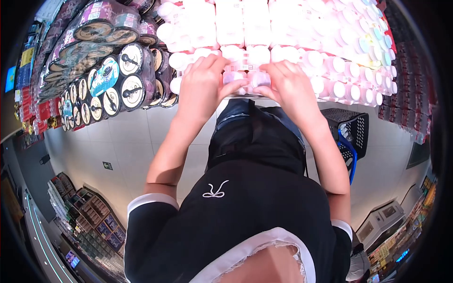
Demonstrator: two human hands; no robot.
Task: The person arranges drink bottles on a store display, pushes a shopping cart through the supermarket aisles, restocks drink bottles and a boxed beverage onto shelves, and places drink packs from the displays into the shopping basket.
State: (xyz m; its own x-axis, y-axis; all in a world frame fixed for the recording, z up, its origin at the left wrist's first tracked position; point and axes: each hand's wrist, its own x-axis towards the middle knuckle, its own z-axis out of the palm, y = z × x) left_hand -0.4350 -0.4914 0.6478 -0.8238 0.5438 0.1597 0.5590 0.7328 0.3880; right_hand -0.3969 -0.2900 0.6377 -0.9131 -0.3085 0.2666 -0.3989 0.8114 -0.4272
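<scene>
Both hands are at the front edge of a brightly lit display of pale pink and white bottles with round white caps (338, 64). My left hand (202, 82) curls its fingers over the left end of a small pack of bottles (241, 79), thumb across the front. From the other side, my right hand (291, 85) closes on the same pack, its thumb facing the left one. Two cap ends of this pack show between the thumbs. Glare washes out the labels, and the fingers cover the pack's ends.
Shrink-wrapped cups with round black-and-cream lids (133, 92) are stacked to the left. A black shopping basket (355, 129) with a blue handle stands on the floor at right. Dark red packages (406, 94) fill a display at far right.
</scene>
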